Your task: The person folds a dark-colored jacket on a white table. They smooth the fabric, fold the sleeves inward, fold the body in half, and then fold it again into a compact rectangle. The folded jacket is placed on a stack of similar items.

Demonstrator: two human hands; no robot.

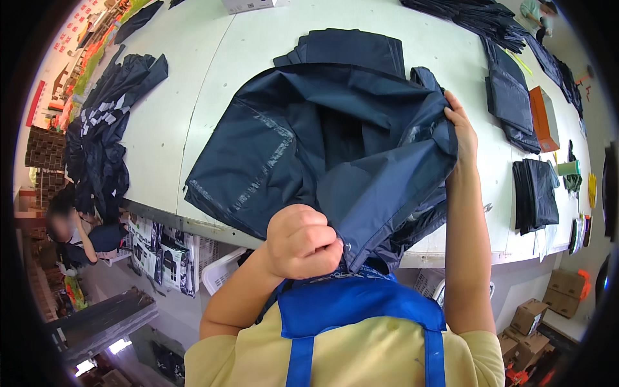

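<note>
A dark navy waterproof garment [380, 193] with pale seam tape on its inner side is spread open between my hands at the table's near edge. My left hand [303, 242] is closed in a fist on its near edge, close to my body. My right hand [461, 129] grips the garment's right edge, fingers curled over the rim and the thumb hidden. The fabric bows up into a wide opening, with dark folds inside. Just behind it lies a stack of folded navy pieces [354, 48], partly covered by the garment.
On the white table [200, 90], a heap of dark garments [97, 142] lies left. Folded dark piles [535, 193], an orange box [543, 119] and a green roll [569, 168] lie right. A white basket [222, 271] stands below the edge. Another person [84, 235] sits at left.
</note>
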